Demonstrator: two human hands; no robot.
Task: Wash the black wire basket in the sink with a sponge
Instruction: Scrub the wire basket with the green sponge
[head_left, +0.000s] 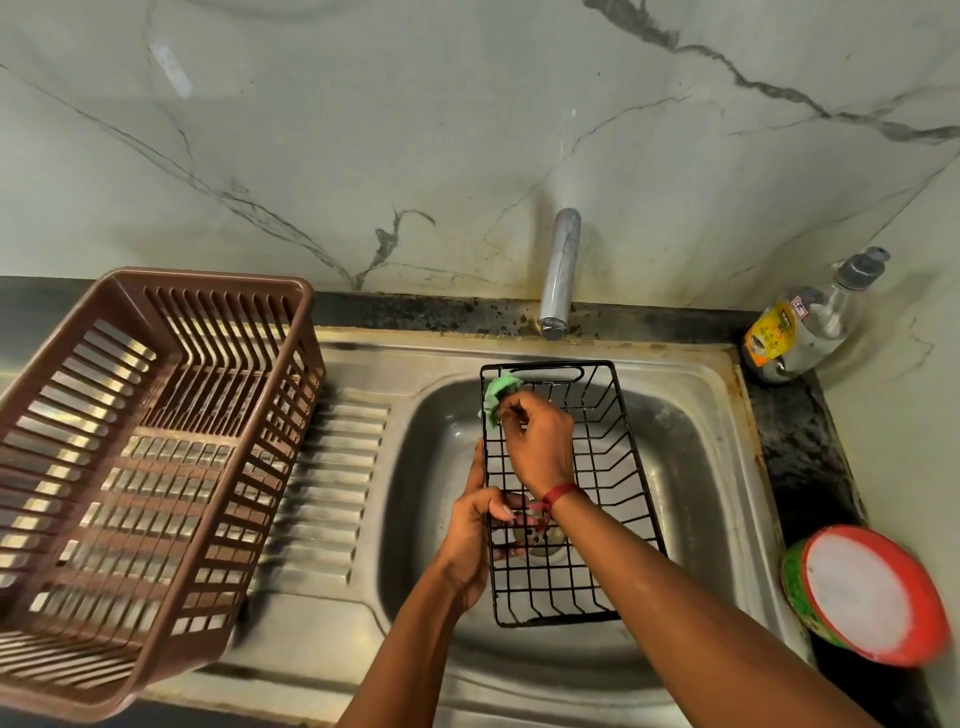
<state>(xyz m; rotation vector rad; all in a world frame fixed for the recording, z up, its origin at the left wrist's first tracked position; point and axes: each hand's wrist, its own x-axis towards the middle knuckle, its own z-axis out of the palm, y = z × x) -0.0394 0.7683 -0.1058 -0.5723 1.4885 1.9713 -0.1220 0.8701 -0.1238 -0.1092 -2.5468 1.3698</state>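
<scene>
Left hand (475, 525) grips black wire basket (609, 457) rim over sink (696, 467); right hand (540, 441) pinches green sponge (497, 395) at far corner; bottle (810, 325) label illegible.

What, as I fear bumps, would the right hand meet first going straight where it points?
Likely the far left corner of the black wire basket, where the green sponge sits; depth unclear.

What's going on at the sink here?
A person is washing a black wire basket held over the sink. The left hand grips the basket's left rim, while the right hand presses a green sponge against its far left corner. No water shows at the tap. A brown plastic crate sits on the drainboard to the left.
</scene>
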